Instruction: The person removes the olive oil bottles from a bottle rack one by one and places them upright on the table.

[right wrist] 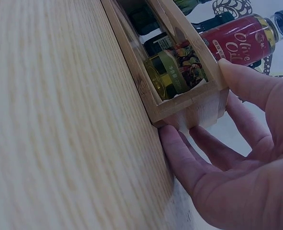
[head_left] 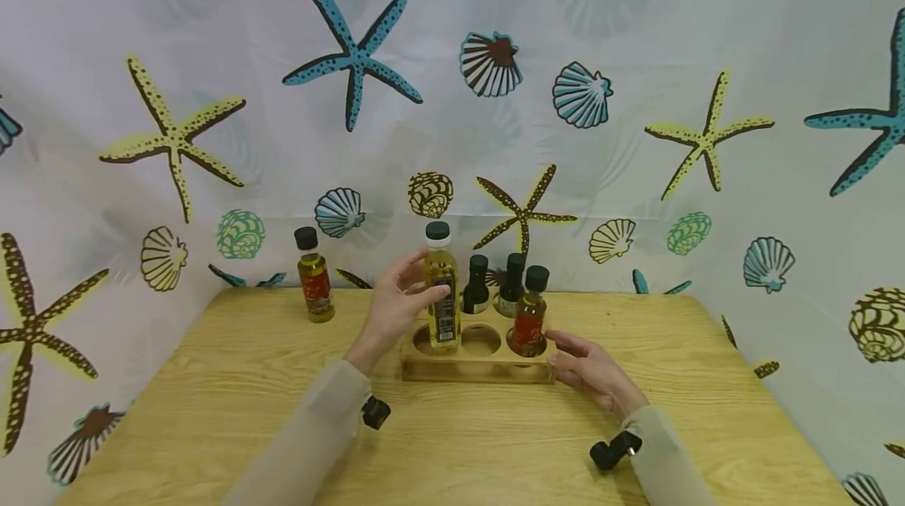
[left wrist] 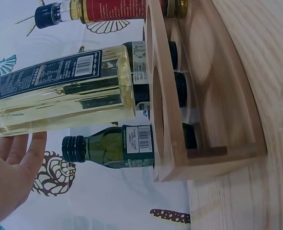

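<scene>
My left hand [head_left: 399, 302] grips a tall clear bottle of yellow oil [head_left: 441, 298] with a dark green cap, upright over the front left of a wooden bottle rack [head_left: 452, 371]. In the left wrist view, this bottle's base shows just above the rack's top board. My right hand [head_left: 594, 372] holds the rack's right end, thumb [right wrist: 244, 79] on the upper board and fingers lower on the end. A red-labelled olive oil bottle [head_left: 529, 317] stands in the front right hole. Dark bottles [head_left: 477, 286] stand in the back row, including a green one [left wrist: 107, 146].
Another red-labelled oil bottle [head_left: 315, 278] stands on the wooden table [head_left: 269, 380], left of the rack near the back edge. Behind the table hangs a white cloth [head_left: 424, 137] printed with starfish and shells. The rack's front middle hole [head_left: 481, 339] holds no bottle.
</scene>
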A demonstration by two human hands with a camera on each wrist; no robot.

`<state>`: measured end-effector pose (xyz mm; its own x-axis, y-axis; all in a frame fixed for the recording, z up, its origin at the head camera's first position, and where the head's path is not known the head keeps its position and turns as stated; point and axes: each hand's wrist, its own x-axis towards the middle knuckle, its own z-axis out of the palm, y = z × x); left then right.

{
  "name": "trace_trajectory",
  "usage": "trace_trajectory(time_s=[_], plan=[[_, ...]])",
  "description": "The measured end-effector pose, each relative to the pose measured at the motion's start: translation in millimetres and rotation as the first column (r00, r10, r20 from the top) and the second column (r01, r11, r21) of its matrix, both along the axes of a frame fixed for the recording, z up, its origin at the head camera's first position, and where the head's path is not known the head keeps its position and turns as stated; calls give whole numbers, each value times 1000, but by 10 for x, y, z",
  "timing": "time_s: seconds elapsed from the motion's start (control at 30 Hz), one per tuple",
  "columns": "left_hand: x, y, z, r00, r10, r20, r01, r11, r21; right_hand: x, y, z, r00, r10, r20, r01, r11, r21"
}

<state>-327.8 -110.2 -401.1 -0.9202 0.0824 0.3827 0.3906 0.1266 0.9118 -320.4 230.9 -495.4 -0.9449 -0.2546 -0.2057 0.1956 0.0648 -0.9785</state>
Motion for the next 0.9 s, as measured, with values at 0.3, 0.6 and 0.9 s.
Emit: trace_trajectory(time_s=[0.3,0.6,0.9], plan=[[-40,-91,12,1000,-15,7,15,999,-51,21,4,16,1000,7,4,-7,1000,0],[-104,-271,32,1000,7,2,-7,999,-52,5,11,17,1000,1,-1,-1,1000,0],[-188,-448,-23,999,41,-23,-42,998,-36,2,2,20,1000,-18,11,18,1000,-6]])
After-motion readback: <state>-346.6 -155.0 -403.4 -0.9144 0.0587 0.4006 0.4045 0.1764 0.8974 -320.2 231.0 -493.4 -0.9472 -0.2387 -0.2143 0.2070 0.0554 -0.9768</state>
